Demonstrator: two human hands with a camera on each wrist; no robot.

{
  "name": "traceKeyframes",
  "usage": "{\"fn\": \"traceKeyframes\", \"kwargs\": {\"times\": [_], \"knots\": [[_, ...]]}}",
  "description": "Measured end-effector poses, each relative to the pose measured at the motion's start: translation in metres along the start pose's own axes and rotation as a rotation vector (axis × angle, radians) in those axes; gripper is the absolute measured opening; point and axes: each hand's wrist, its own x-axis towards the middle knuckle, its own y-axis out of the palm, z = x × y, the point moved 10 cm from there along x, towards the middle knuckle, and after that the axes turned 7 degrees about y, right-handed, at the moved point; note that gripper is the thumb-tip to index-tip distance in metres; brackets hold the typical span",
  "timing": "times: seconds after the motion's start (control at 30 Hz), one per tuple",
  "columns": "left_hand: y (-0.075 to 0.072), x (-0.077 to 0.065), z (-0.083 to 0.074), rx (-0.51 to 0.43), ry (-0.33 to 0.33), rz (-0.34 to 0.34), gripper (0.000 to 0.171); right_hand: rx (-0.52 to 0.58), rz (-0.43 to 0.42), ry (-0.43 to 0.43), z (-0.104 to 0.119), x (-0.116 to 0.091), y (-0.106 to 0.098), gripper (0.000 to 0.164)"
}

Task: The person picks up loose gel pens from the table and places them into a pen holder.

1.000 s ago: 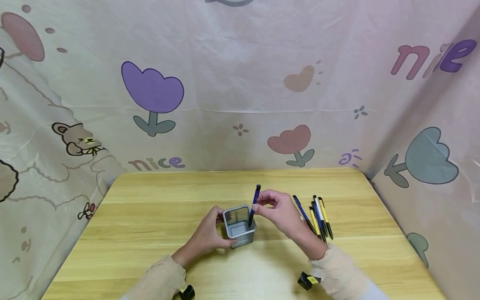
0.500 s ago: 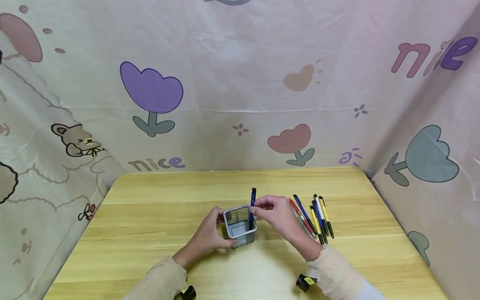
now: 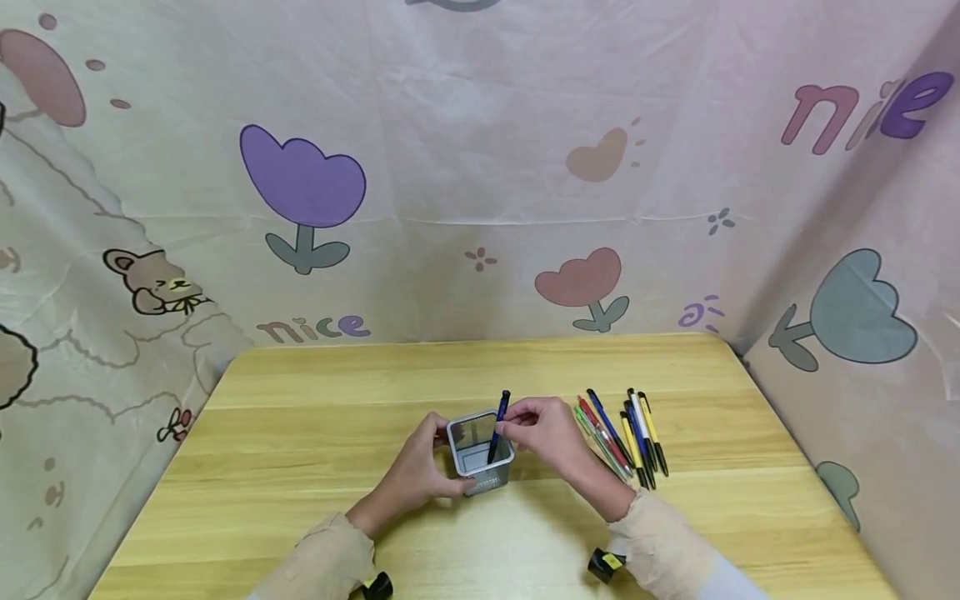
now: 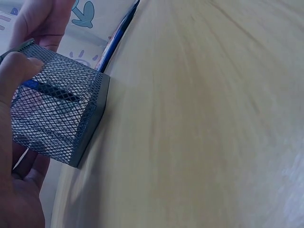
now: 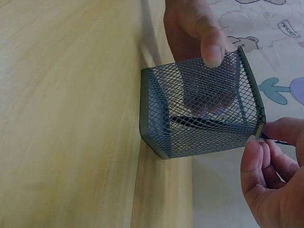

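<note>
my left hand (image 3: 416, 467) is clamped round the left side of the cup (image 3: 492, 480), thumb on the near side, fingers round to the far one. the cup stands upright on the table (image 3: 315, 433), mouth up. my right hand (image 3: 551, 433) has thumb and forefinger together, pinching the blue pen (image 3: 501, 411) just by the right edge of the rim. the pen's lower end is inside the cup, leaning left; i cannot tell if the tip touches the floor. the mouth's wider room lies left of the pen. more pens (image 3: 629, 437) lie loosely fanned on the table, just right of my right hand. the table's left edge is well apart from my left wrist, and its far edge, against the cloth (image 3: 450, 183), lies well beyond the rim.
</note>
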Motion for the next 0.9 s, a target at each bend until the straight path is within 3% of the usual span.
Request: {"fn": "traceKeyframes", "kwargs": {"times": [0.53,0.7,0.9], "knots": [[0.000,0.000,0.000,-0.014,-0.018,-0.003,0.074,0.039,0.004,0.018,-0.008,0.001,-0.001,0.018],[0.000,0.000,0.001,-0.017,-0.036,-0.002,0.075,0.071,-0.022,0.013,-0.016,-0.001,-0.016,0.022],[0.000,-0.001,0.001,-0.020,-0.047,0.007,0.075,-0.027,-0.113,0.036,-0.035,-0.005,-0.047,0.017]]}}
